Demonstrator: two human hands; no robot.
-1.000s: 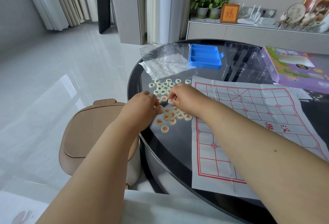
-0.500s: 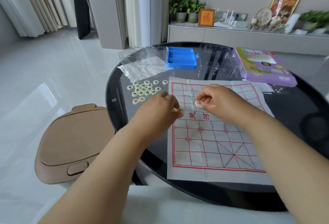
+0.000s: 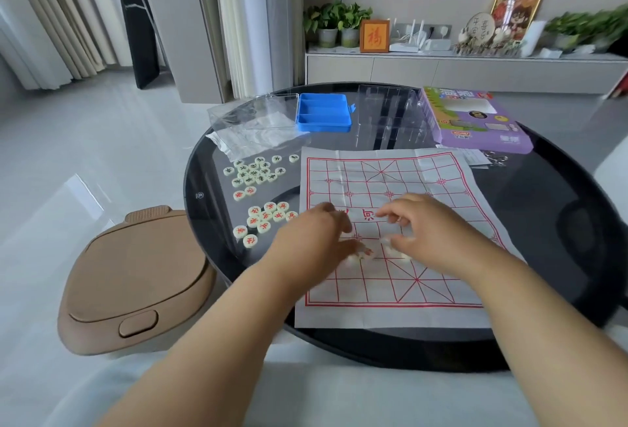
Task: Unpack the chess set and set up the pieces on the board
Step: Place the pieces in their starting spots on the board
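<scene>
A paper chess board [image 3: 424, 188] with a red grid lies on the round black table [image 3: 560, 222]. Left of it sit two groups of cream discs, the farther black-marked pieces [image 3: 253, 171] and the nearer red-marked pieces [image 3: 268, 219]. Both hands hover low over the board's near half, blurred by motion. My left hand [image 3: 316, 239] has its fingers curled down onto a pale piece [image 3: 355, 258]. A little to the right, my right hand [image 3: 431, 229] curls over another pale piece [image 3: 396, 252] at its thumb. The marks on both pieces are unreadable.
At the table's far side stand a blue compartment tray [image 3: 323, 112], a clear lid [image 3: 268, 110] over a crumpled plastic bag [image 3: 244, 138], a clear insert [image 3: 387, 121] and a purple box [image 3: 475, 121]. A tan bin [image 3: 136, 280] stands on the floor at the left.
Both hands left the piece pile, each pinching a piece, and moved right and nearer over the board's near half. The head turned right, centring the board.
</scene>
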